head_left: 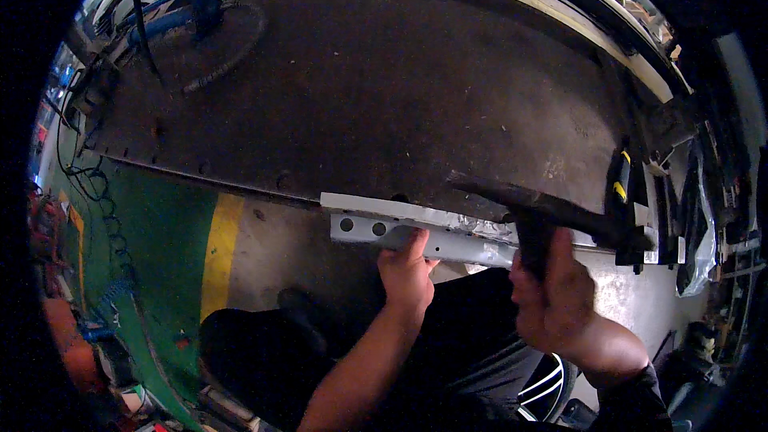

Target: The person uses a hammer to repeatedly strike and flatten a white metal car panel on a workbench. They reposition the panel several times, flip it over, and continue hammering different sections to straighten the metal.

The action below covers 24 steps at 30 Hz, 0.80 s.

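A grey-white sheet-metal beam (pixel 368 229) with round holes lies along the near edge of a dark steel workbench (pixel 360 96). My left hand (pixel 408 276) grips its near side, thumb on top and fingers underneath, out of sight. Toward the right end, the beam's surface looks crumpled and shiny. My right hand (pixel 560 304) is wrapped around the handle of a dark hammer (pixel 532 200). The hammer's long head is raised over the beam's right part and hides some of it; whether they touch I cannot tell.
A blue tool (pixel 164 22) with a hose sits at the bench's far left. Coiled cable (pixel 112 220) hangs off the left side. A black-and-yellow tool (pixel 622 176) and a clear plastic bag (pixel 702 240) are at the right. Below runs a yellow floor stripe (pixel 220 248).
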Each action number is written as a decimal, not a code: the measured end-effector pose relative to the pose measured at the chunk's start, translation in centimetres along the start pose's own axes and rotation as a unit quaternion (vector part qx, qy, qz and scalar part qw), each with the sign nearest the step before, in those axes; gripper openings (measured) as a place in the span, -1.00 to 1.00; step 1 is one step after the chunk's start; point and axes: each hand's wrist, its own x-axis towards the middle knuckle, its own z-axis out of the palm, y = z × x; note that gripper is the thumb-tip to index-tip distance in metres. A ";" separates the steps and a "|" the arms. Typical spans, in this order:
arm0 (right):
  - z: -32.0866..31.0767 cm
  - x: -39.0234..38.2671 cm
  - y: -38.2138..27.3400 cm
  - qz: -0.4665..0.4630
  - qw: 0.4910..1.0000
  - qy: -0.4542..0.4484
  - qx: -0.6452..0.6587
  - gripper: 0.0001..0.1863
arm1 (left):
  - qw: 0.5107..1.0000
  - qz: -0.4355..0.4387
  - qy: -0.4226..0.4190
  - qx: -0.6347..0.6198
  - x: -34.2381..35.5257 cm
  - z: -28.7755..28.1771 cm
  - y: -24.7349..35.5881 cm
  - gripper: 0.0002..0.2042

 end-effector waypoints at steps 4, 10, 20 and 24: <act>2.6 0.8 1.8 0.041 0.984 -0.153 -0.076 -0.29 | 0.941 -0.235 0.097 -0.225 0.6 2.5 5.9 -0.58; 1.4 0.4 0.5 0.031 0.998 0.022 0.049 -0.31 | 0.937 -0.225 0.096 -0.249 0.1 2.2 6.3 -0.58; 2.0 0.6 0.9 0.014 0.996 0.054 0.063 -0.30 | 0.934 -0.214 0.128 -0.257 0.2 2.4 5.3 -0.56; 2.7 1.0 1.8 0.022 0.992 -0.115 0.048 -0.23 | 0.995 -0.055 0.016 0.076 0.8 0.9 1.2 -0.60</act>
